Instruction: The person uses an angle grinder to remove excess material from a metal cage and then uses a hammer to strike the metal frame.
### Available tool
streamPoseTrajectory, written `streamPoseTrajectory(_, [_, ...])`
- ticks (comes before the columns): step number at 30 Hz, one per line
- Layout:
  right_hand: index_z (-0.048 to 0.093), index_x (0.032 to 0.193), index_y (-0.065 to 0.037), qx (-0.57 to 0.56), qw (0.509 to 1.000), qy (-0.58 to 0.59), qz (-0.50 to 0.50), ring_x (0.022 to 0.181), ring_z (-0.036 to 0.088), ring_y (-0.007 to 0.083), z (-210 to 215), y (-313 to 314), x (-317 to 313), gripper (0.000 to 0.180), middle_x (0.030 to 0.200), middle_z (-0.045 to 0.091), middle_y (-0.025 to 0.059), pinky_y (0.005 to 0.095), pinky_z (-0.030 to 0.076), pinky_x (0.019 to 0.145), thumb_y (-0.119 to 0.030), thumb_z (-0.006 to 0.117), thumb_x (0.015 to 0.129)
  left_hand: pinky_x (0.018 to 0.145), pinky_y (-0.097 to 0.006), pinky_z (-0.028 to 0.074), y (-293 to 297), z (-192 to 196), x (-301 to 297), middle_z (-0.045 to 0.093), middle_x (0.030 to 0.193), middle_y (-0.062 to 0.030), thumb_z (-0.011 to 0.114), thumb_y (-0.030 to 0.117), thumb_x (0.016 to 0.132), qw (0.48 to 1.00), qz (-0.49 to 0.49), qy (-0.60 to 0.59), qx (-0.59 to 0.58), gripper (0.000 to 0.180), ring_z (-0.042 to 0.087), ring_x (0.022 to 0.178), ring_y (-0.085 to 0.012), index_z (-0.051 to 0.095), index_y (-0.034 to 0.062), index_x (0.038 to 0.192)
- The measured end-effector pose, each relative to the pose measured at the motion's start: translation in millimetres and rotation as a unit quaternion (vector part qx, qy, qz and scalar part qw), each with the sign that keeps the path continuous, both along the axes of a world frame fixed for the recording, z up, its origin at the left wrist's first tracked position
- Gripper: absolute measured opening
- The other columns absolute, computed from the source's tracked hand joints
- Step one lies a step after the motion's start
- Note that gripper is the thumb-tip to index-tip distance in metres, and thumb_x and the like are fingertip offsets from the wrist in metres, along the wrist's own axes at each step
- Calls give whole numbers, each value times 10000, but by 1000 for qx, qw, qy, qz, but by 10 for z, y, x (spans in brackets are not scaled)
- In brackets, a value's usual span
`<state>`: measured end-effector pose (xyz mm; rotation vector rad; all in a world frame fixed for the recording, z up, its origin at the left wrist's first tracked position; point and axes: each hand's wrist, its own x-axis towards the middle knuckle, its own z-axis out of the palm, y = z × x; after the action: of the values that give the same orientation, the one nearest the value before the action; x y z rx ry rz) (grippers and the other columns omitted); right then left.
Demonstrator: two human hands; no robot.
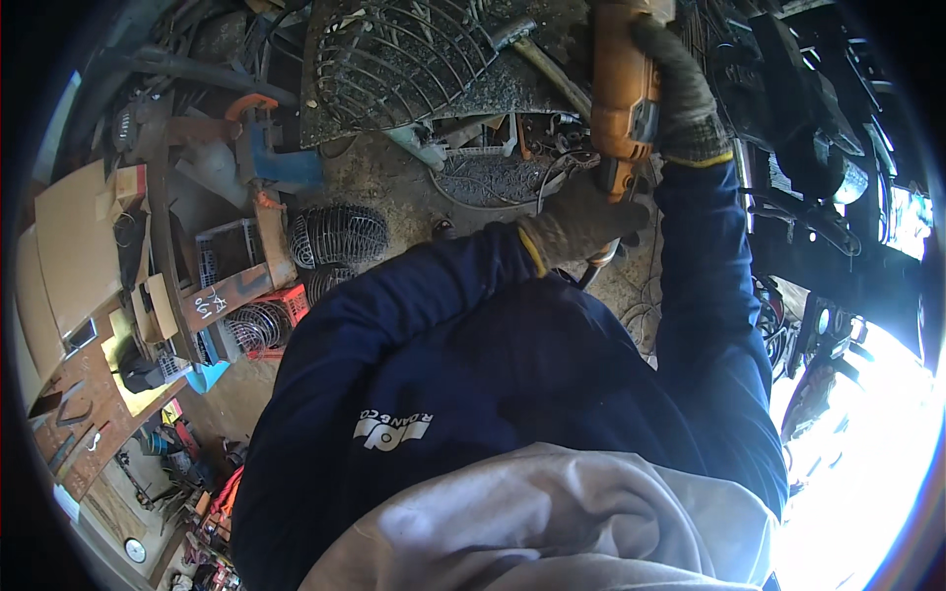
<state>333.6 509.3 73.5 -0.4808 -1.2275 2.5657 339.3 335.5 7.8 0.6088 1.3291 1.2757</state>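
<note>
Within both gloved hands' fingers (680, 84): orange power tool (621, 94).

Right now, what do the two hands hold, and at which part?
Both gloved hands hold an orange power tool: the right hand on its body, the left hand at its lower handle end.

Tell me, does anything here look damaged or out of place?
Yes. Wire fan guards lie loose on the dirty floor among scrap, apart from any fan. Both gloved hands, left and right, grip an orange grinder.
</note>
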Motion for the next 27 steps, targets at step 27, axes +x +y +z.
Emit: streamPoseTrajectory(27, [591, 1189, 39, 570, 757, -298, 116, 885, 659, 218, -214, 513, -309, 668, 1012, 669, 167, 351, 522, 776, -352, 816, 695, 528, -329, 537, 247, 388, -283, 632, 786, -119, 706, 396, 836, 941, -165, 283, -86, 400, 668, 655, -188, 622, 19, 939])
